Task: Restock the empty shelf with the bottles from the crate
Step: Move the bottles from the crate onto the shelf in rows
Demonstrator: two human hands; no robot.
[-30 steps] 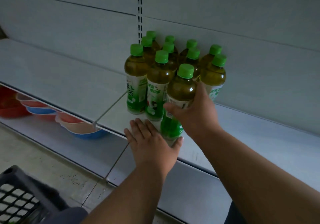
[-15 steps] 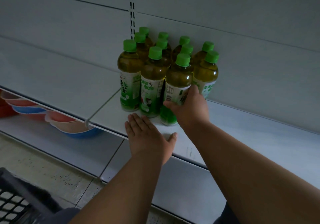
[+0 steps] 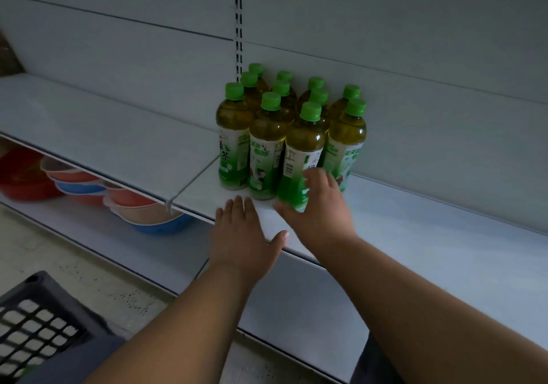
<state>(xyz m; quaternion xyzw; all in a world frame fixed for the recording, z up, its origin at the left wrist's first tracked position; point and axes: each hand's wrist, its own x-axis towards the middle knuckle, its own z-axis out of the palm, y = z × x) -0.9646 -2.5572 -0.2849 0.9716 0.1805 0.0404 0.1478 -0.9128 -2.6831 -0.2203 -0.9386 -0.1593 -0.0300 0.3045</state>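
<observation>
At the bottom left corner, nearest the camera, the dark lattice rim of the crate (image 3: 38,318) sits on the speckled floor (image 3: 89,268); its contents cannot be made out. Both bare forearms reach up and forward from the lower edge. The left hand (image 3: 243,235) lies flat and open, palm down, on the front lip of the shelf (image 3: 430,244), fingers together and thumb spread to the right, gripping nothing. Just to its right, the right hand (image 3: 317,205) is loosely open around the base of the front bottle (image 3: 302,152), thumb on the left side and fingers on the right, touching the green lower label without a full clasp. That bottle stands upright on the shelf in the front row of a tight cluster of green-capped tea bottles (image 3: 278,116), which runs back in rows to the grey back panel, beside the slotted upright (image 3: 238,27). A thin divider (image 3: 192,180) crosses the shelf just left of the cluster. On the lower shelf to the left, stacked red, blue and tan basins (image 3: 89,185) rest.
</observation>
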